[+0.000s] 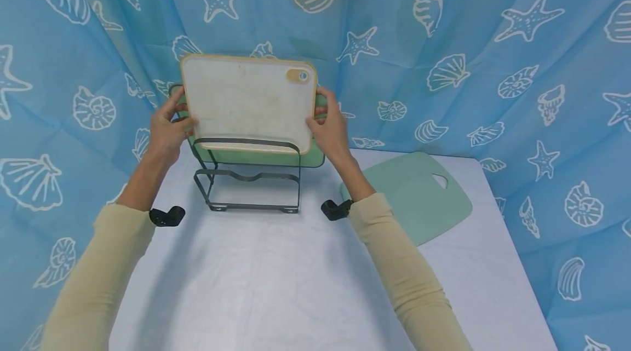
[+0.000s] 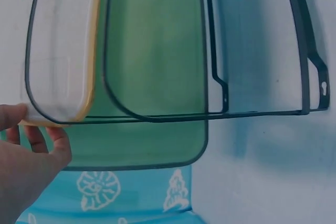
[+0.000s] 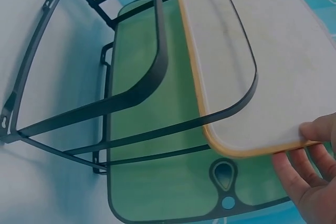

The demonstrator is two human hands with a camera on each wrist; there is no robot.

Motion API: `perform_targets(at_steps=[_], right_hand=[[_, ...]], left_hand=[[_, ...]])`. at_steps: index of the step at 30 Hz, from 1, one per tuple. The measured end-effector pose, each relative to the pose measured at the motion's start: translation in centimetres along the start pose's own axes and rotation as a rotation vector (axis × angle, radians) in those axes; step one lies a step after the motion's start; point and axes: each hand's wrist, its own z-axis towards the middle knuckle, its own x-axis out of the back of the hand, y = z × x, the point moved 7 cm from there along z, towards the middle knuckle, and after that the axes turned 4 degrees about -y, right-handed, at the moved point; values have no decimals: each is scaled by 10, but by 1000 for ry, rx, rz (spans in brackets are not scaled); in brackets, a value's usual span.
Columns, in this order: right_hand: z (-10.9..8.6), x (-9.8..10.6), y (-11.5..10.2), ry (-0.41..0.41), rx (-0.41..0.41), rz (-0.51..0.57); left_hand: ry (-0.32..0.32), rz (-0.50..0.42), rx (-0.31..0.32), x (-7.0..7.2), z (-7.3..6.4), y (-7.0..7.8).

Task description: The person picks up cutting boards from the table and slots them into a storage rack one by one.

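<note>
A white cutting board [image 1: 246,104] with a yellow edge and a hole at its upper right stands between both hands. My left hand [image 1: 166,127] grips its left side, thumb on the near face. On the opposite side, my right hand [image 1: 332,127] pinches the edge between thumb and fingers. The board's lower edge is behind the front upper bar of a dark metal rack [image 1: 251,207], above the tabletop. Behind it stands a green cutting board [image 3: 142,187] with a dark rim, partly hidden in the head view.
A pale green cutting board [image 1: 424,197] with a handle slot lies flat on the table to the right, partly behind the right forearm. The white-covered table [image 1: 276,285] meets a blue shell-patterned curtain [image 1: 443,66] at the back and sides.
</note>
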Motion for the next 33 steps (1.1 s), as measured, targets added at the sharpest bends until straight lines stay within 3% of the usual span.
perform_targets(at_steps=[9, 21, 33], right_hand=[[-1, -5, 9, -22, 3, -9], [-6, -12, 20, -39, -18, -16], [-9, -16, 28, -53, -10, -16]], left_hand=[[0, -14, -31, 0, -4, -7], [36, 13, 13, 1, -8, -24], [41, -51, 14, 3, -10, -32]])
